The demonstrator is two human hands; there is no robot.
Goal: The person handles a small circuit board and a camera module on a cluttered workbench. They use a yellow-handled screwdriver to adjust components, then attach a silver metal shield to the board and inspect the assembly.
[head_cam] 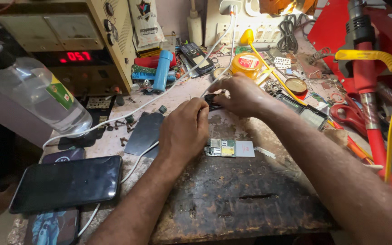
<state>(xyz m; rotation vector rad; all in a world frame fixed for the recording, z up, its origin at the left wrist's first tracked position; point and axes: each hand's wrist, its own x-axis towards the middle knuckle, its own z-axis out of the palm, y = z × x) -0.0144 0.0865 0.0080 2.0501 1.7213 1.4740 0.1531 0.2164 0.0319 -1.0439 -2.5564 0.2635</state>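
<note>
L hand (pixel 184 131) sits mid-desk, fingers curled, tips pinched against the near end of a small dark phone part (pixel 212 101). It looks braced there so the piece can't slide. R hand (pixel 241 94) comes in from the far side, fingers closed over the same part from above, so both hands are clamped on it, held just off the worn desk (pixel 232 195).

Going L to R: clear plastic bottle (pixel 39 97) lying at the desk edge; below it a dark smartphone (pixel 66 183) face up, stacked on other handsets. Behind is a beige power supply (pixel 69 41) w/ red digits lit, a white cable (pixel 128 111) running across toward the hands. A flat dark cover plate (pixel 145 132) lies just L of the L hand, loose screws near it, prob set aside within reach. A bare green circuit board (pixel 227 148) rests on the desk right below the hands. Further back is a round yellow tin (pixel 247 62). Far R: red scissors (pixel 348 115), red hot-air tool (pixel 364 68) w/ yellow hose.
</note>
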